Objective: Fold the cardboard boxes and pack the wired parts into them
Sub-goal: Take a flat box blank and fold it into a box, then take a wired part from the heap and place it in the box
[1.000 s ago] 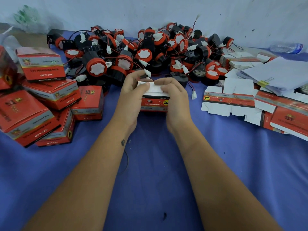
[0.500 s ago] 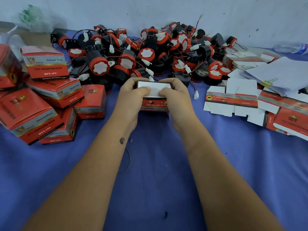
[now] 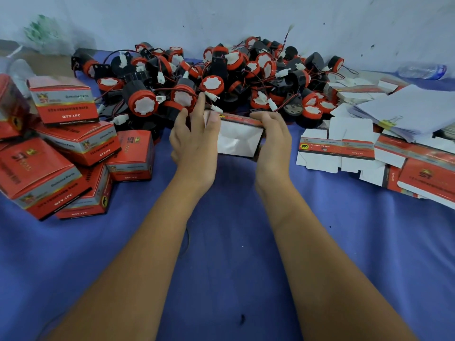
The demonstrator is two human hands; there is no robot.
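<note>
A small red cardboard box (image 3: 240, 141) hangs just above the blue cloth, its white inside turned toward me. My right hand (image 3: 273, 143) grips its right end, fingers curled over the top edge. At the box's left end is my left hand (image 3: 194, 143), fingers straight and spread, the tips up against the near edge of the pile of wired parts (image 3: 214, 82). Those parts are black and red cylinders with white caps, red-black wires and white plugs, heaped along the wall.
Folded red boxes (image 3: 64, 148) lie stacked at the left. Flat unfolded box blanks (image 3: 337, 148) and a clipped stack of white paper (image 3: 413, 112) lie at the right. A water bottle (image 3: 423, 71) rests by the wall. Blue cloth (image 3: 226, 254) covers the table.
The box has tipped so its open white inside faces me. My left hand has let go of its left end and opened toward the parts pile; my right hand keeps hold.
</note>
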